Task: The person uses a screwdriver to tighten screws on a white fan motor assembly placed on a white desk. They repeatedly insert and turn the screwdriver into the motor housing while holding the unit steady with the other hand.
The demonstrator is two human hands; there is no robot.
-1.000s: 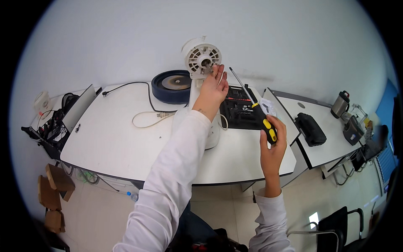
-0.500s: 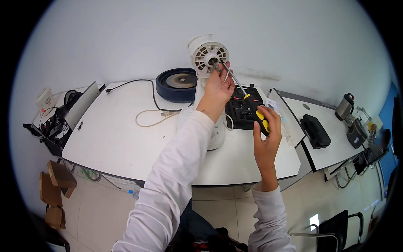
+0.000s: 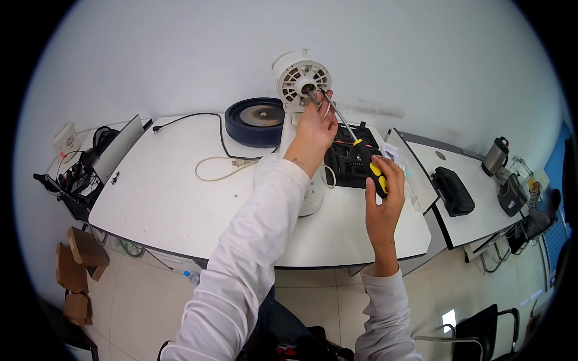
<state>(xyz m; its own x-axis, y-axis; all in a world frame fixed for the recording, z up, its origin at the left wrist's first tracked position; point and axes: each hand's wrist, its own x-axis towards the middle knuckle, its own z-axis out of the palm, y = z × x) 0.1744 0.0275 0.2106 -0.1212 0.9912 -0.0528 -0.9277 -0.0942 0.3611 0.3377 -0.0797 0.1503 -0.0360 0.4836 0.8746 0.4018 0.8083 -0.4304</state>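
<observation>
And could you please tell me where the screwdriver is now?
In the head view, right of centre, the screwdriver is in the right hand, slanting up-left toward the white motor housing.

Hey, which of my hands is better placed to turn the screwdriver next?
Likely your right hand: it grips the screwdriver's handle, with the tip up at the white housing. Your left hand is beside that tip.

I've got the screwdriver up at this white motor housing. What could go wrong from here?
The screwdriver might slip: its tip is at the face of the white motor housing, right beside the fingers of the left grip.

Hard pushing with the right grip could perhaps rock the housing, which sits high above its white base.
</observation>
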